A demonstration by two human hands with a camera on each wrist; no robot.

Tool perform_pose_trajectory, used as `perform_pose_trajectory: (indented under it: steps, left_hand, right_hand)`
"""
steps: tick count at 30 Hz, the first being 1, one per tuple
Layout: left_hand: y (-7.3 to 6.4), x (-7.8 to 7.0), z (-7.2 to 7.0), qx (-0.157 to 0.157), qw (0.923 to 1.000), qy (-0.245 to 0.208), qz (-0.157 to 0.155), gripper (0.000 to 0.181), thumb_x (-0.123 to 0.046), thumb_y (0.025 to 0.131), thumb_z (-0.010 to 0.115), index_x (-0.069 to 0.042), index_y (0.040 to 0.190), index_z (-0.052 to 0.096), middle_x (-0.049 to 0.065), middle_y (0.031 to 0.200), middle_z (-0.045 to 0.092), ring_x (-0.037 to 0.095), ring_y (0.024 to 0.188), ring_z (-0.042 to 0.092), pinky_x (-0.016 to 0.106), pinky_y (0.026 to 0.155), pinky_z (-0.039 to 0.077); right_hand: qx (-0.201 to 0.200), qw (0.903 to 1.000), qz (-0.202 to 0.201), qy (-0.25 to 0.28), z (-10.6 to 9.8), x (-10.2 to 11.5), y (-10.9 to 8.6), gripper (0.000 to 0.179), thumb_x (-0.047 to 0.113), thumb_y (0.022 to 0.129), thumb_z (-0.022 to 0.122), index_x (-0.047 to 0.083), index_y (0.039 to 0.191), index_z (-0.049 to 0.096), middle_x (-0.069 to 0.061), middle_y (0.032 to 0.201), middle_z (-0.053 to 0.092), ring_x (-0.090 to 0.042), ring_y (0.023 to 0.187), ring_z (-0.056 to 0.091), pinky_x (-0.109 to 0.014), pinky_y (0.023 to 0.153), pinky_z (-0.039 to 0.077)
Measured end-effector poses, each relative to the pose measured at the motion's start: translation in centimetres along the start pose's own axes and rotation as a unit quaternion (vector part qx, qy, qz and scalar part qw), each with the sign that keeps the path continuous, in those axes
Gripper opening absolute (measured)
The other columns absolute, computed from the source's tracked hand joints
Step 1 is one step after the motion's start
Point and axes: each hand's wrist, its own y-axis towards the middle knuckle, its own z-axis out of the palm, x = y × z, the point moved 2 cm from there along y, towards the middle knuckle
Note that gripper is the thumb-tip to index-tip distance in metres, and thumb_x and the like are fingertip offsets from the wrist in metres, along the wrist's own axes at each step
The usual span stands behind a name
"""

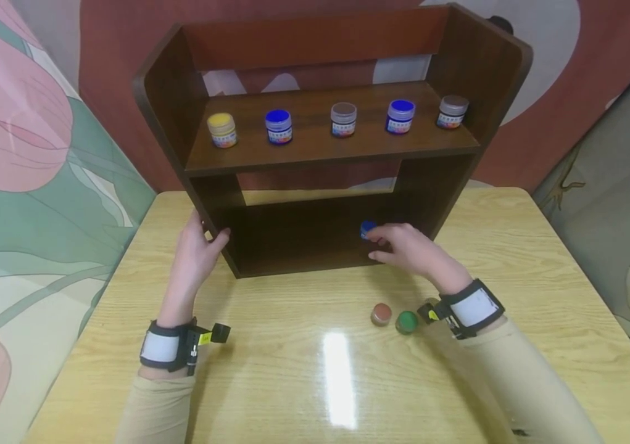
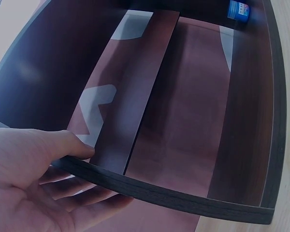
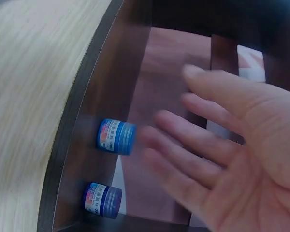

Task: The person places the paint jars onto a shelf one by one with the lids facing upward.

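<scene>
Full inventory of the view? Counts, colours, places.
Table: 1, light wood, foreground
Shelf unit: 1, dark brown, on table
Upper jars: 5, yellow, blue, brown, blue, brown lids, left to right
Lower jars: 2, blue, right side
Table jars: at least 2, reddish brown, green, right of centre
Patterned walls: 3, multicoloured, left, behind, right
Wrist straps: 2, black and white, wrists
Sleeves: 2, beige, forearms
Left hand: 1, bare, gripping shelf unit's left side
Right hand: 1, bare, beside lower jars

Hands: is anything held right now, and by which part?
The left hand holds the shelf by the front edge of its left side panel; the right hand holds nothing.
</scene>
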Motion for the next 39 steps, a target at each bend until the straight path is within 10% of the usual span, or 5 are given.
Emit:
perform_pose_trajectory:
  steps: [6,15,24,39]
  left_hand:
    - [0.0,0.1,0.0,0.002,1.0000,0.002,0.003,0.051,-0.011,0.097,0.059,-0.001,0.142,0.039,0.024,0.144,0.052,0.044,0.137,0.048,0.058,0.100,0.053]
    - [0.0,0.0,0.0,0.003,1.0000,0.003,0.003,0.052,-0.011,0.097,0.059,-0.001,0.144,0.037,0.024,0.144,0.051,0.044,0.137,0.048,0.058,0.101,0.052]
    - [0.1,0.1,0.0,0.003,1.0000,-0.002,0.005,0.052,-0.011,0.097,0.060,0.000,0.143,0.038,0.024,0.144,0.052,0.044,0.137,0.048,0.058,0.101,0.053]
    - [0.0,0.0,0.0,0.003,1.0000,0.001,0.004,0.053,-0.012,0.097,0.059,-0.002,0.144,0.037,0.024,0.144,0.051,0.043,0.137,0.048,0.059,0.102,0.051]
  right_hand:
    - [0.103,0.9945,-0.001,0.017,1.1,0.4,-2.0,0.036,0.017,0.092,0.071,0.002,0.125,0.066,-0.017,0.120,0.071,-0.032,0.105,0.069,-0.046,0.092,0.059]
    - [0.146,0.9890,0.010,0.018,2.7,1.2,-4.2,0.045,0.025,0.088,0.075,0.006,0.127,0.065,-0.011,0.124,0.070,-0.029,0.114,0.066,-0.046,0.097,0.056]
    - [0.114,0.9909,-0.071,-0.010,4.3,2.2,-5.7,0.041,0.022,0.081,0.082,0.010,0.118,0.069,-0.005,0.121,0.065,-0.017,0.101,0.059,-0.035,0.087,0.057]
    - [0.059,0.9927,-0.095,-0.044,5.9,2.8,-7.5,0.022,0.008,0.079,0.081,0.013,0.100,0.073,-0.001,0.103,0.068,-0.012,0.089,0.064,-0.027,0.076,0.059]
